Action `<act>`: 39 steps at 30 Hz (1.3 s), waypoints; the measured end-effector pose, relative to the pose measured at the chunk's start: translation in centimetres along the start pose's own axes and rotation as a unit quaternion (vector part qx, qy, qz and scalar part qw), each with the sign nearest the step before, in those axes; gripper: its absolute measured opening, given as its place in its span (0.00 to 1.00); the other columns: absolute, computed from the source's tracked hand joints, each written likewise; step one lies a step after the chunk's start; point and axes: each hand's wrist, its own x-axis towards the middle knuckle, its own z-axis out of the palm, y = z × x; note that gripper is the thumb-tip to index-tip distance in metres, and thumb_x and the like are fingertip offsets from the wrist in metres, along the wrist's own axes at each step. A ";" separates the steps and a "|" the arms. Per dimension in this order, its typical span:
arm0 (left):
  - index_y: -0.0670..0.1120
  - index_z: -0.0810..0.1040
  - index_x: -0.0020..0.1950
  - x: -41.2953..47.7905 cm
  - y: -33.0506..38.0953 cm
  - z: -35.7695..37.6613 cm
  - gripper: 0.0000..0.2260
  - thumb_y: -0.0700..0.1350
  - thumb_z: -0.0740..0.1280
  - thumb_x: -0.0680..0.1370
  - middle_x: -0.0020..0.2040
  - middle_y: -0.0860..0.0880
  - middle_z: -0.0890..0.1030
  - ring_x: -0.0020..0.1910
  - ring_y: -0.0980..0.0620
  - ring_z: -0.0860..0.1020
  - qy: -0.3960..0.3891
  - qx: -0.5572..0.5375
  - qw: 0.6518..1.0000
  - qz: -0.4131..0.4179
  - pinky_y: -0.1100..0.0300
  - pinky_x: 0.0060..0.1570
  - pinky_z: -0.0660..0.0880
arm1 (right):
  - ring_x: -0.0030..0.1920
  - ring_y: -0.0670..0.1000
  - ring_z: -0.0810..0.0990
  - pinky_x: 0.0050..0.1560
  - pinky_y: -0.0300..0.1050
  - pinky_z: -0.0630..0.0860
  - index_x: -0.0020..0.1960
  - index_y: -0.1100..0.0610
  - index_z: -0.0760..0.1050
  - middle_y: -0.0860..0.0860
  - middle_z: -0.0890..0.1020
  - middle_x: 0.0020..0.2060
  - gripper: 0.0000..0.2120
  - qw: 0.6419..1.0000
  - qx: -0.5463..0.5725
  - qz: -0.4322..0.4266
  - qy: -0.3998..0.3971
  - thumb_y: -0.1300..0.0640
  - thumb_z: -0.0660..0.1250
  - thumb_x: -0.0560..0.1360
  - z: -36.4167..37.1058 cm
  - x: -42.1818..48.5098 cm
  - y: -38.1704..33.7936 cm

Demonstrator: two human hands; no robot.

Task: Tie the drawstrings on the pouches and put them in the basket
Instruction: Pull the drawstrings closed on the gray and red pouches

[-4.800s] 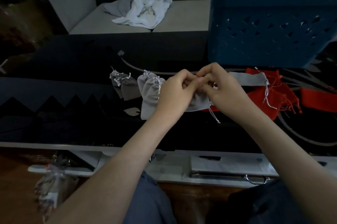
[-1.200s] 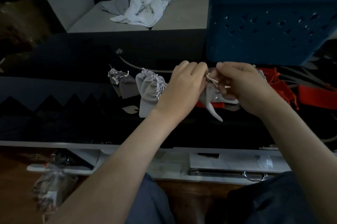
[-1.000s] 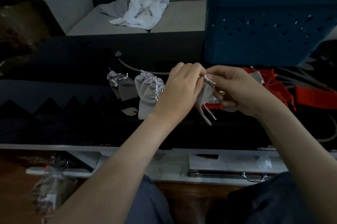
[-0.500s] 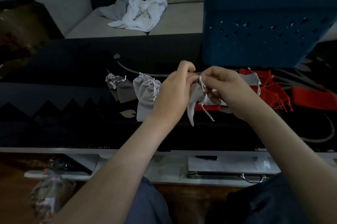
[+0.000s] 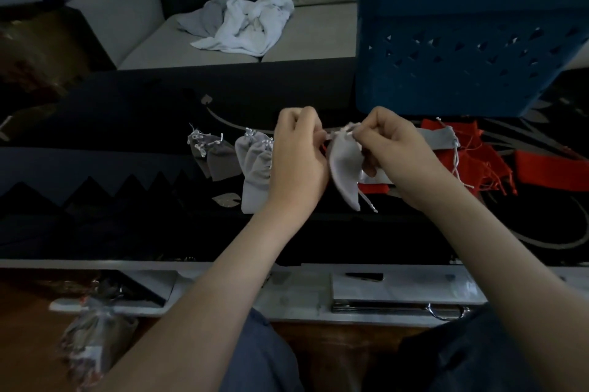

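small pale grey cloth pouch (image 5: 345, 168) hanging neck-up between the fingers (image 5: 373, 120), clear of the dark tabletop (image 5: 127, 123), so the cords can pull taut; left hand (image 5: 298, 157) pinching one end of the white drawstring (image 5: 349, 128), right hand (image 5: 395, 152) pinching the other, likely tightening the knot; blue perforated plastic basket (image 5: 446, 50) just beyond the right fingers

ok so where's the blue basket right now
In the head view the blue basket stands at the upper right on the dark table, just behind the red pouches and beyond the right hand.
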 end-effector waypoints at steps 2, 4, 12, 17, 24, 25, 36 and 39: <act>0.45 0.68 0.41 0.0 0.2 0.0 0.11 0.30 0.61 0.76 0.50 0.49 0.69 0.46 0.54 0.71 -0.027 -0.031 0.998 -0.038 0.71 0.44 0.68 | 0.29 0.47 0.69 0.34 0.45 0.70 0.38 0.55 0.70 0.49 0.69 0.27 0.10 0.999 0.001 -0.001 0.041 0.61 0.62 0.78 0.1 0.4 0.3; 0.44 0.69 0.42 0.2 0.2 0.0 0.10 0.30 0.59 0.77 0.53 0.50 0.69 0.50 0.57 0.70 -0.056 -0.059 0.994 -0.068 0.77 0.47 0.66 | 0.32 0.48 0.69 0.37 0.46 0.69 0.37 0.53 0.70 0.48 0.69 0.28 0.11 0.998 -0.003 0.005 0.064 0.60 0.62 0.78 0.2 0.7 0.6; 0.48 0.69 0.40 0.3 -0.7 -1.1 0.11 0.41 0.57 0.82 0.56 0.51 0.78 0.57 0.54 0.77 -0.153 -0.250 0.930 -0.221 0.52 0.59 0.75 | 0.32 0.44 0.78 0.35 0.37 0.76 0.41 0.58 0.70 0.52 0.76 0.34 0.09 0.994 0.102 0.033 -0.026 0.62 0.59 0.80 0.3 0.4 0.2; 0.49 0.65 0.49 -0.1 -0.3 -1.0 0.07 0.50 0.59 0.81 0.42 0.46 0.78 0.44 0.49 0.79 -0.178 -0.242 0.909 -0.288 0.50 0.50 0.78 | 0.35 0.50 0.77 0.36 0.39 0.78 0.42 0.59 0.69 0.56 0.72 0.34 0.10 0.976 0.198 0.055 -0.077 0.63 0.55 0.81 0.6 0.5 0.0; 0.39 0.79 0.47 0.5 -2.0 -2.8 0.27 0.65 0.65 0.73 0.39 0.48 0.80 0.43 0.51 0.80 -0.263 -0.204 0.890 -0.312 0.60 0.46 0.72 | 0.36 0.46 0.80 0.34 0.37 0.76 0.44 0.58 0.73 0.52 0.79 0.37 0.09 0.955 0.258 0.080 -0.127 0.59 0.57 0.81 0.8 0.4 -0.1; 0.40 0.79 0.44 0.4 -2.0 -3.0 0.26 0.64 0.65 0.73 0.39 0.49 0.81 0.42 0.53 0.80 -0.244 -0.173 0.902 -0.310 0.62 0.43 0.72 | 0.38 0.46 0.80 0.36 0.38 0.77 0.47 0.57 0.73 0.51 0.80 0.39 0.08 0.959 0.241 0.079 -0.129 0.57 0.58 0.80 1.0 0.4 0.2; 0.43 0.71 0.61 -0.5 -3.6 -3.6 0.19 0.56 0.60 0.80 0.57 0.44 0.75 0.51 0.44 0.75 -0.291 0.302 0.881 -0.219 0.54 0.41 0.67 | 0.42 0.46 0.77 0.46 0.39 0.77 0.66 0.54 0.66 0.52 0.77 0.49 0.31 0.986 -0.092 0.040 -0.132 0.65 0.74 0.68 5.2 1.1 3.9; 0.45 0.71 0.54 -0.5 -4.3 -4.2 0.14 0.55 0.65 0.78 0.42 0.49 0.71 0.44 0.47 0.72 -0.369 0.324 0.840 -0.229 0.55 0.40 0.69 | 0.39 0.42 0.75 0.38 0.27 0.72 0.68 0.56 0.64 0.46 0.74 0.44 0.33 0.973 -0.173 0.005 -0.151 0.65 0.74 0.68 6.1 1.5 4.4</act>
